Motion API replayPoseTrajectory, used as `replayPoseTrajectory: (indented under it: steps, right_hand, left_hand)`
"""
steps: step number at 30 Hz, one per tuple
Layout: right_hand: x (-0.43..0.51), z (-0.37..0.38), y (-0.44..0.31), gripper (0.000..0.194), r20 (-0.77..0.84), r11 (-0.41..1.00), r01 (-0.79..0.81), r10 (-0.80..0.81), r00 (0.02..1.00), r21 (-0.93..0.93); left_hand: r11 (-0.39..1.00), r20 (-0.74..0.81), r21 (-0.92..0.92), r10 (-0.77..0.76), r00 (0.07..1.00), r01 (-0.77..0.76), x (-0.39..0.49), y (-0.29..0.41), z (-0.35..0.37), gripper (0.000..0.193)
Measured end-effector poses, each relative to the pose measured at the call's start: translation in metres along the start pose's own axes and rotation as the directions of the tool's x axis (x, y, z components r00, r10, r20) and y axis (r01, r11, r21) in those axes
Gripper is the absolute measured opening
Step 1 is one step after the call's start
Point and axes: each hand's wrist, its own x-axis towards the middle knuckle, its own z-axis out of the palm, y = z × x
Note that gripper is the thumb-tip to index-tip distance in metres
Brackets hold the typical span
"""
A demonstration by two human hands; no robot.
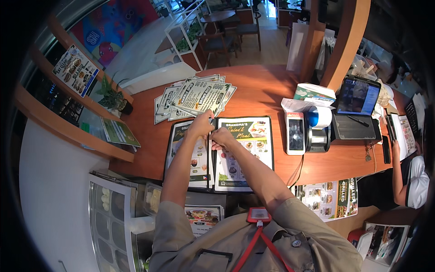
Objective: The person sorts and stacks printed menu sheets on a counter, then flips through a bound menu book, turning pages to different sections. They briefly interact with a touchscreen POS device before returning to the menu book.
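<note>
A black-edged menu folder (272,149) lies spread on the wooden counter in front of me, one printed page on each side. At the top of its spine, my left hand (201,125) pinches the inner edge of the left-hand sleeve. Just below and to the right, my right hand (222,137) curls its fingers against the same inner edge; its fingertips are partly hidden. My forearms cross over both pages and cover parts of them. Beyond the folder, close to my left hand, several loose printed menu sheets (200,95) overlap in a fanned pile.
On the wooden counter (255,85), a payment terminal (295,132), receipt printer (318,134) and tablet (358,95) stand to the right. A potted plant (117,100) is at the left. Below the counter are more printed menus (326,200). Another person's arm (397,173) reaches in at the far right.
</note>
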Motion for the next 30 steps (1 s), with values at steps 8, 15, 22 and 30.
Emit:
replayPoseTrajectory:
  steps: [8,15,22,30]
  right_hand:
    - [0.010,0.004,-0.007,0.019,-0.088,0.919,0.090,-0.133,0.987,-0.383]
    - [0.026,0.001,0.004,0.009,-0.097,0.996,0.064,-0.058,0.994,0.061]
    - [0.026,0.004,0.005,0.025,-0.077,0.921,0.151,-0.191,0.979,-0.359]
    - [0.007,-0.002,0.006,0.014,-0.092,0.991,0.122,-0.127,0.988,-0.058]
  left_hand:
    - [0.988,-0.017,0.087,0.127,0.992,-0.125,0.001,0.001,-0.005,0.036]
    - [0.993,-0.030,0.076,0.098,0.995,-0.095,-0.007,0.002,0.000,0.033]
    - [0.979,-0.063,0.142,0.158,0.985,-0.148,-0.001,-0.005,-0.006,0.036]
    - [0.943,-0.118,0.247,0.260,0.959,-0.225,0.003,-0.018,0.002,0.036]
